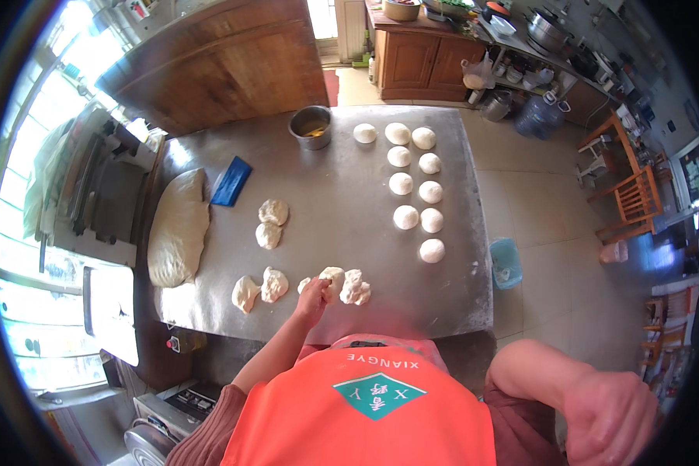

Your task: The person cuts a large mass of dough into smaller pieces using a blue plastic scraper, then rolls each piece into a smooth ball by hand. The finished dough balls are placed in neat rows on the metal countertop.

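My left hand is at the near side of the metal-topped table, its fingers closed on a lump of dough. A rough dough piece lies just right of it, and a small bit of dough shows at its left. Farther left are two more dough pieces, joined by a thin strand. Beyond them sits another touching pair. My right hand is raised off the table at the lower right, curled into a fist, with nothing visible in it.
Several smooth dough balls stand in rows on the right. A large dough slab lies at the left edge beside a blue-handled dough scraper. A metal pot with yellowish contents is at the back. A blue bin stands on the floor.
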A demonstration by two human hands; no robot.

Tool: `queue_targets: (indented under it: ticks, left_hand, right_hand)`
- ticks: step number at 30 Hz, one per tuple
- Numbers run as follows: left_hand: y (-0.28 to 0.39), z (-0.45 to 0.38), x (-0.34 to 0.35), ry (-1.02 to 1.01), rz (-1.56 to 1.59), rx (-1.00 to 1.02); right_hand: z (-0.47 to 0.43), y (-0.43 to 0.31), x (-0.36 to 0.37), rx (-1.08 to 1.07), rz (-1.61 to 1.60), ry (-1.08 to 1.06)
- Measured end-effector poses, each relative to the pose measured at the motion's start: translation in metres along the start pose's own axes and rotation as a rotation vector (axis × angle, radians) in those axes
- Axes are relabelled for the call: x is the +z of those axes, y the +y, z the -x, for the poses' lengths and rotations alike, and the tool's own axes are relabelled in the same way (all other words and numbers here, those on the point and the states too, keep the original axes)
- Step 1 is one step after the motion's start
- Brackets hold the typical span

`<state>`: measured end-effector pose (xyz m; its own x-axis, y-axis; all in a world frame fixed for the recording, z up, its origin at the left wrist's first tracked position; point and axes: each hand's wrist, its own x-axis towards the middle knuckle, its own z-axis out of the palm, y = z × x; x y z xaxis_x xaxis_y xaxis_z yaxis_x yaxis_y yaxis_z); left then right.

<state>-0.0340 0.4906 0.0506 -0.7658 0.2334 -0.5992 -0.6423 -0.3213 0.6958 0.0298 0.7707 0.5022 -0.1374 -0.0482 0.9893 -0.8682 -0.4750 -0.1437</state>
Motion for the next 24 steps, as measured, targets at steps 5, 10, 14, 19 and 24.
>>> queue_targets:
  ticks: [5, 10, 14, 19, 24]
  left_hand:
    - [-0.013, 0.021, -0.056, 0.340, -1.419, 0.746]
    - [-0.024, 0.024, -0.086, 0.159, -1.757, 0.762]
    - [-0.008, 0.015, -0.067, 0.266, -1.868, 0.630]
    - [-0.004, -0.028, -0.085, 0.231, -1.746, 0.481]
    - [0.011, -0.022, -0.060, 0.119, -0.786, 0.246]
  right_hand:
    - [0.003, -0.029, 0.057, 0.040, 0.126, 0.049]
    - [0.010, -0.047, 0.105, -0.019, 0.131, 0.049]
    - [0.003, -0.063, 0.135, 0.060, 0.265, 0.039]
    - [0.001, -0.081, 0.164, 0.073, 0.211, 0.008]
    - [0.006, -0.089, 0.181, 0.025, 0.189, 0.059]
